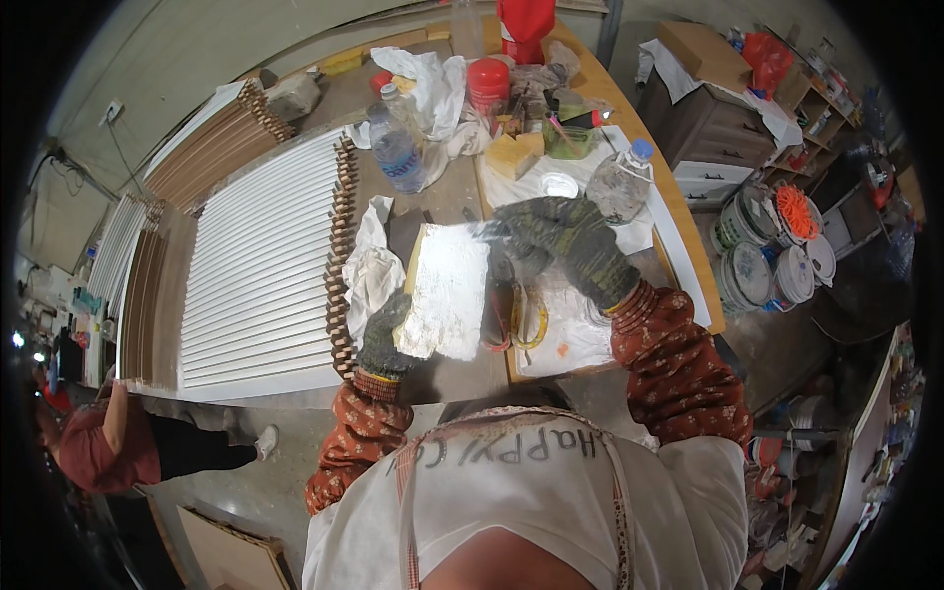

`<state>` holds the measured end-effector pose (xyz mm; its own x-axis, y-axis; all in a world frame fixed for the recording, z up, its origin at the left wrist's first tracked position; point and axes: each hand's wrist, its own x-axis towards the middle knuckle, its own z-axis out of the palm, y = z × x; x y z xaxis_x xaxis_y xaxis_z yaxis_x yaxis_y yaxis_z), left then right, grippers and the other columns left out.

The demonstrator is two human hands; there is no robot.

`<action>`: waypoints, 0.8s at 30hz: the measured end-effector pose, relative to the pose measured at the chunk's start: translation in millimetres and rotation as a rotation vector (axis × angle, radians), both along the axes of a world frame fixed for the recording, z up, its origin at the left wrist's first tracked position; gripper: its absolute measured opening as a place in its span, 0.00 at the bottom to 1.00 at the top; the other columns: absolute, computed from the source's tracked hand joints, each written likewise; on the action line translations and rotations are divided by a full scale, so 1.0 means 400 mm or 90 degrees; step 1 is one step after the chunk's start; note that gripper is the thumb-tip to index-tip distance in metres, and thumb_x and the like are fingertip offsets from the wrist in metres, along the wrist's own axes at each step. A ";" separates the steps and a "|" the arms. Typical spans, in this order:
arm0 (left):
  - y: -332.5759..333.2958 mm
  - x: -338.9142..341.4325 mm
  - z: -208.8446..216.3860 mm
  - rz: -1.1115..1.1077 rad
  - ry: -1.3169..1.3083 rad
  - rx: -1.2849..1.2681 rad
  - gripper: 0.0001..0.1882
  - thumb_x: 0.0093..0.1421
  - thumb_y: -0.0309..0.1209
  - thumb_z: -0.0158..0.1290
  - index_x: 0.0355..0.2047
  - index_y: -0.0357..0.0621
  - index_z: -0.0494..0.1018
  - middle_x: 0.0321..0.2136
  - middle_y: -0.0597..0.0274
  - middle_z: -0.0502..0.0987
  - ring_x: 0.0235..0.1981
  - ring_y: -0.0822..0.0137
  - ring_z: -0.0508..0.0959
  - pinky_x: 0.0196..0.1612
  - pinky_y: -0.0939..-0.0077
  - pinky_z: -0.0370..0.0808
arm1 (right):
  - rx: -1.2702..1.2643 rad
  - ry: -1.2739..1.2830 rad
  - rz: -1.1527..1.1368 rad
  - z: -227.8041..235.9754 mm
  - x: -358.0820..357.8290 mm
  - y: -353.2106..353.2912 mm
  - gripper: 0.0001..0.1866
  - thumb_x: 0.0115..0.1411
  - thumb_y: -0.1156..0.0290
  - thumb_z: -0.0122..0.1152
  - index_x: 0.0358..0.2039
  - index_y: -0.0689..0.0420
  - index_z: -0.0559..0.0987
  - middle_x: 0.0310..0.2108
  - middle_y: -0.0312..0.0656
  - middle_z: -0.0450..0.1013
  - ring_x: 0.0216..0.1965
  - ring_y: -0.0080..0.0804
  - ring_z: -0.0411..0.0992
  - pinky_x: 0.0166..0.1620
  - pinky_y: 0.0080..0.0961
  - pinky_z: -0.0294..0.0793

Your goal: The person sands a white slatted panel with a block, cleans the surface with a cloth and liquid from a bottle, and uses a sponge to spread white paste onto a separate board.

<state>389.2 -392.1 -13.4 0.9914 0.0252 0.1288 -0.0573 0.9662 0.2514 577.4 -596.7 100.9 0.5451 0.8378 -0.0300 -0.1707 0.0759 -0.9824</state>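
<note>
My left hand [386, 337], in a dark grey knitted glove, grips the lower left edge of a rectangular board [447, 295] smeared white, with rough, stained edges. The board is tilted up above the table. My right hand [570, 246], gloved alike, is at the board's upper right corner, fingers bent together and pointing left. A pale, blurred thing shows at its fingertips; I cannot make out what it is. To the left, many narrow white strips [261, 265] lie side by side, their brown ends in a row. A crumpled white cloth [372, 261] rests between them and the board.
Behind my hands stand a water bottle [395, 152], a red-lidded jar [488, 84], a yellow sponge [513, 154] and a blue-capped bottle [621, 182]. A yellow ring-shaped handle [532, 323] lies near the board. Buckets [747, 270] stand right of the table. Another person [113, 442] is at far left.
</note>
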 end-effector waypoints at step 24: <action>0.088 -0.032 -0.130 0.063 0.000 0.166 0.22 0.67 0.30 0.39 0.57 0.27 0.62 0.55 0.46 0.70 0.53 0.57 0.73 0.55 0.64 0.72 | -0.009 -0.024 0.051 -0.028 0.036 0.001 0.13 0.60 0.70 0.60 0.42 0.63 0.81 0.25 0.36 0.76 0.22 0.18 0.69 0.24 0.15 0.68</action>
<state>376.5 -356.9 -65.2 0.9858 0.0878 0.1433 -0.1478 0.8588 0.4906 591.8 -596.4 89.5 0.4780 0.8781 -0.0234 -0.1391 0.0494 -0.9890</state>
